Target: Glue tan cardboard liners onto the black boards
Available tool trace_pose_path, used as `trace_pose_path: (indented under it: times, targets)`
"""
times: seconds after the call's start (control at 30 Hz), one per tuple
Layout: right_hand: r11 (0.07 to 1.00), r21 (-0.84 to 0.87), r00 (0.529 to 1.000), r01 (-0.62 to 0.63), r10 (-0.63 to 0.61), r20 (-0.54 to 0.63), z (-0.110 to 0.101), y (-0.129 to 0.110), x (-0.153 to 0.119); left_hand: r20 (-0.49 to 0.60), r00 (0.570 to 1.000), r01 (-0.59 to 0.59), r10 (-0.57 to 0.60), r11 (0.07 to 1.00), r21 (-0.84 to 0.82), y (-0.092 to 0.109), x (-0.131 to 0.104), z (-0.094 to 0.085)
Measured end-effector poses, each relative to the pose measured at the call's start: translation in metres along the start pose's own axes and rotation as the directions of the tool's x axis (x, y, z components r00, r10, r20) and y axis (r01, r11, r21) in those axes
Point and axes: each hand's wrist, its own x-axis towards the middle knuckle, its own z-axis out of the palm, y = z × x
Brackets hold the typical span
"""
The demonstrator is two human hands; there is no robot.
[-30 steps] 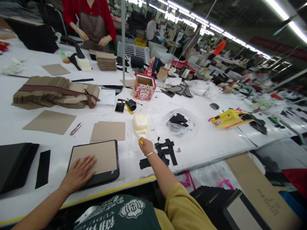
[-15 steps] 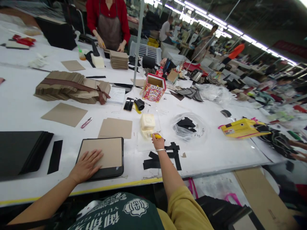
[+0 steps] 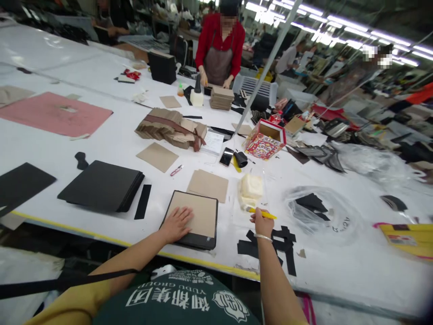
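My left hand (image 3: 177, 223) lies flat, fingers spread, on a tan board (image 3: 203, 214). Under that board is a black panel (image 3: 198, 241), showing as a dark border and a wider strip at the front. My right hand (image 3: 262, 221) is closed round a yellow-handled brush (image 3: 268, 215). The brush's far end is at the lower front of a cream-coloured, glue-crusted container (image 3: 252, 186); whether it touches is too small to tell. Black strips (image 3: 248, 248) lie in a loose heap beside my right wrist. More tan boards (image 3: 209, 183) lie just behind the black panel.
To the left are a stack of black panels (image 3: 101, 185) and a single black strip (image 3: 143, 201). Thread snips (image 3: 176, 170), a phone (image 3: 226, 156), a tied board bundle (image 3: 165, 128) and a red patterned box (image 3: 265, 142) sit farther back. A clear bag (image 3: 338, 225) lies right. A co-worker (image 3: 219, 49) stands opposite.
My view has swung left, so the table's things sit farther right in the picture. The brush handle now points rightward from my right hand. My left hand stays flat on the board.
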Motion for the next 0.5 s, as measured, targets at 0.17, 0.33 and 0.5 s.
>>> trace_pose_path:
  times: [0.17, 0.33, 0.5]
  targets:
    - [0.977, 0.192, 0.908, 0.095, -0.164, 0.385, 0.099, -0.068, -0.07, -0.043, 0.999, -0.002, -0.001, 0.998, -0.065, -0.004, 0.0, 0.006]
    - [0.943, 0.149, 0.795, 0.298, -0.331, 0.508, 0.176, -0.098, -0.105, -0.087, 0.996, -0.009, -0.001, 0.993, -0.119, -0.007, 0.001, 0.008]
    - [0.901, 0.042, 0.757, 0.432, -0.388, 0.526, 0.203, -0.104, -0.104, -0.097, 0.995, -0.013, -0.002, 0.989, -0.147, -0.009, 0.002, 0.007]
